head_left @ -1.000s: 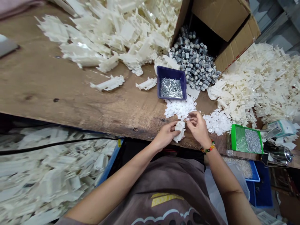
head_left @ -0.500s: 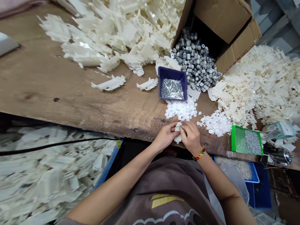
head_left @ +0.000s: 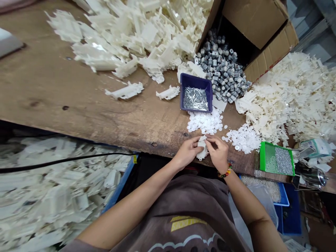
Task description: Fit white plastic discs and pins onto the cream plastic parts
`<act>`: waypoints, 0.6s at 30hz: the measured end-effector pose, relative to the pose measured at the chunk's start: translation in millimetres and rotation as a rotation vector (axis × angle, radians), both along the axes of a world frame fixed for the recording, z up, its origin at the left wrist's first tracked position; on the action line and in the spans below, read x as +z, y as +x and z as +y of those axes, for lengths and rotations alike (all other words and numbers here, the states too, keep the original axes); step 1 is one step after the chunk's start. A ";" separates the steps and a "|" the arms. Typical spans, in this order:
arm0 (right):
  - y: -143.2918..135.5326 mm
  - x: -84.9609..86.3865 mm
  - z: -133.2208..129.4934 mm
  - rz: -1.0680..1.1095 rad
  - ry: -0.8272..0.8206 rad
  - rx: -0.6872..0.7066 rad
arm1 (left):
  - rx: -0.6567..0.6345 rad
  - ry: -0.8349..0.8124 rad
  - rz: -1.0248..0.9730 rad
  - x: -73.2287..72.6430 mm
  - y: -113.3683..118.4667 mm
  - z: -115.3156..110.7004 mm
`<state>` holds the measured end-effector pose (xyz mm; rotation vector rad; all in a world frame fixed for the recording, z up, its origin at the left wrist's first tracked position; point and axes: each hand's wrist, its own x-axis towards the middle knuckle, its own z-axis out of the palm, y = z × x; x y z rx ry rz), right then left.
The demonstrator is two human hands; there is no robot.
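A small off-white plastic part [head_left: 201, 148] is at the bench's front edge, between my two hands. My left hand [head_left: 187, 152] grips its left side with thumb and fingers. My right hand [head_left: 218, 150] has its fingertips pinched together at the part's upper right end; whether they hold something small there is hidden. Just beyond my hands lies a pile of white discs [head_left: 204, 120], with a dark purple bin [head_left: 183, 92] of metal pins behind it. A second heap of white discs [head_left: 244, 138] is to the right of my right hand.
Off-white plastic parts [head_left: 147, 38] are heaped at the back, more [head_left: 301, 94] at right. Small motors [head_left: 223, 70] spill from a cardboard box [head_left: 270, 49]. A green tray [head_left: 263, 157] holds small metal pieces. A black cable [head_left: 65, 160] crosses above parts at lower left.
My right hand has shifted slightly right, its fingers drawn closer together, and more of the plastic part shows between my hands. The whole view has shifted slightly.
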<state>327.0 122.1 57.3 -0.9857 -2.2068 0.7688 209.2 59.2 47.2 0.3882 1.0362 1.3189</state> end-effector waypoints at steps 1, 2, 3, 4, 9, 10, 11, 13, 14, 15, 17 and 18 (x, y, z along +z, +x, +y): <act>0.2 -0.4 0.8 -0.016 0.017 0.015 | 0.005 0.010 0.008 -1.4 0.4 0.1; 0.3 -1.0 1.4 -0.036 0.051 0.043 | 0.011 0.021 0.013 -2.8 0.9 0.2; 0.3 -2.0 1.7 -0.056 0.093 0.074 | 0.018 0.030 0.017 -4.1 1.6 0.5; 0.3 -3.3 1.5 -0.072 0.132 0.099 | 0.025 0.039 0.019 -5.2 2.2 0.9; 1.1 -5.2 -7.0 -0.107 0.182 0.118 | 0.056 0.062 0.023 -8.1 4.0 2.5; 1.9 -2.1 -7.8 -0.127 0.174 0.134 | 0.059 0.065 0.014 -8.1 3.6 2.2; 2.7 2.5 -6.5 -0.153 0.160 0.162 | 0.056 0.062 0.004 -7.8 2.9 1.7; 2.3 15.3 5.8 -0.210 0.092 0.212 | 0.027 0.035 -0.029 -6.4 1.0 0.3; 0.1 22.4 17.9 -0.234 0.043 0.203 | 0.008 0.013 -0.052 -5.1 -0.1 -0.3; -4.3 28.9 34.1 -0.256 -0.004 0.174 | -0.011 -0.008 -0.076 -3.2 -1.1 -0.6; -20.1 37.6 75.2 -0.286 -0.022 0.016 | -0.040 -0.033 -0.115 2.0 -2.9 0.3; -31.3 38.9 97.7 -0.316 0.043 -0.051 | -0.047 -0.032 -0.124 5.3 -3.7 1.6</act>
